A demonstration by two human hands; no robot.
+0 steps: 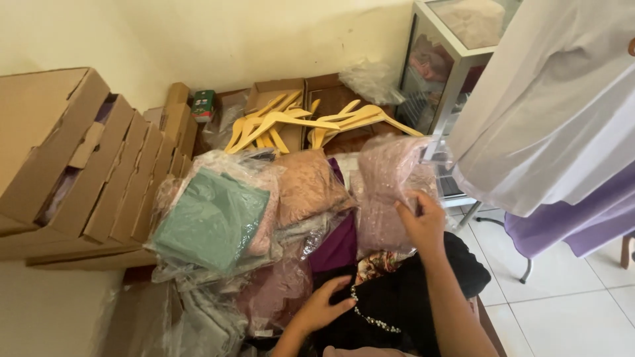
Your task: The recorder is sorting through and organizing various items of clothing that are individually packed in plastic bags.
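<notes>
**Sorting bagged garments by the wall**

The right hand (423, 221) is closed in a pinch on the edge of a dusty-pink sequinned garment sealed in clear plastic (390, 192), lifting it upright above the heap. The left hand (324, 305) lies loosely open, fingers spread, on a black garment trimmed with a string of pale beads (390, 311) at the near end of the pile; it presses rather than grips.

To my eye the plastic looks slippery, so holding both film and cloth would serve better than film alone, and the left hand's steadying weight should keep the stack beneath from sliding.

Beside the lifted packet lie a sage-green folded garment in a clear bag (211, 221), a peach lace one (307, 188) and a purple cloth (337, 248). A row of brown cardboard boxes (73, 158) leans at the left, flaps open, with pale fabric just showing inside. Open boxes against the wall hold pale wooden hangers (297, 122). A glass-fronted metal cabinet (440, 73) contains folded cloth, too dim to identify
</notes>
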